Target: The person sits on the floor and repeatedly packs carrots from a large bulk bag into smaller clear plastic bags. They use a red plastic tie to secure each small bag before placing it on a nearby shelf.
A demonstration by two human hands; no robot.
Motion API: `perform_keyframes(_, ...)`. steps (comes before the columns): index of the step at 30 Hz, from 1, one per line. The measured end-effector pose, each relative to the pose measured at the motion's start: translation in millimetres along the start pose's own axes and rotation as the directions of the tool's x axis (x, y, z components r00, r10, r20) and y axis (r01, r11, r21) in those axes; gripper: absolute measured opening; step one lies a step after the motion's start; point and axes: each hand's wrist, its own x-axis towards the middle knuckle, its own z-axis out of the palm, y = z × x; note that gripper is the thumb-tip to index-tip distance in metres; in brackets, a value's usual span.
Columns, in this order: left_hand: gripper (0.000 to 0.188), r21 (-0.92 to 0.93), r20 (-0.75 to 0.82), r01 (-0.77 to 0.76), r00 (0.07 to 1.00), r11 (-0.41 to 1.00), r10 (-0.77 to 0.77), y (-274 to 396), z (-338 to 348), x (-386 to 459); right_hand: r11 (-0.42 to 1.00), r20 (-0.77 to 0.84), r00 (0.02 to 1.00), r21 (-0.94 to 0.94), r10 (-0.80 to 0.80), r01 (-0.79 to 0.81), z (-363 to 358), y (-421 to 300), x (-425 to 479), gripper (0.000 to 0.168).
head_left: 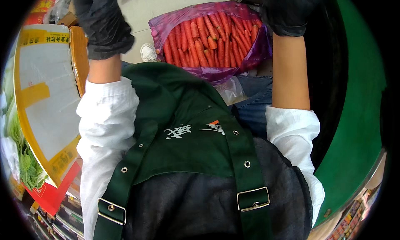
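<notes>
My left hand, in a black glove, reaches forward at the upper left, past a taped white foam box. My right hand, gloved the same way, extends to the top edge at the right. The fingers of both are cut off by the picture's edge, so any grip is hidden. Between my forearms, a purple plastic bag lies on the floor with its upper side open. Many orange-red carrots fill it, lying roughly side by side. My right glove is just above the bag's far right corner.
A brown cardboard box stands against the foam box. Leafy greens lie at the far left. A green surface curves along my right side. One white shoe shows on the pale floor. I wear a dark green apron.
</notes>
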Motion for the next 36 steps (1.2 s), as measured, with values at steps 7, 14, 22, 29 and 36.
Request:
perform_keyframes(7, 0.025, -0.074, 0.298, 0.650, 0.738, 0.757, -0.605, -74, -62, 1, 0.951, -0.286, 0.951, -0.310, -0.116, 0.022, 3, 106, -10, 0.051)
perform_keyframes(14, 0.022, -0.391, 0.206, 0.651, 0.751, 0.651, -0.628, -70, -40, 25, 0.823, -0.584, 0.715, -0.134, 0.385, -0.553, -41, 177, -40, 0.067)
perform_keyframes(22, 0.027, -0.281, 0.189, 0.555, 0.832, 0.783, -0.522, -80, -28, 28, 0.108, -0.684, 0.610, -0.626, 0.399, -0.772, -34, 241, 10, 0.096)
perform_keyframes(29, 0.028, -0.196, 0.115, 0.575, 0.818, 0.794, -0.564, -76, -22, 30, 0.191, -0.545, 0.649, -0.669, 0.531, -0.719, -51, 243, 19, 0.096)
perform_keyframes(36, 0.038, -0.134, 0.176, 0.539, 0.839, 0.831, -0.516, -78, -21, 29, 0.195, -0.540, 0.522, -0.548, 0.660, -0.813, -66, 251, 21, 0.074)
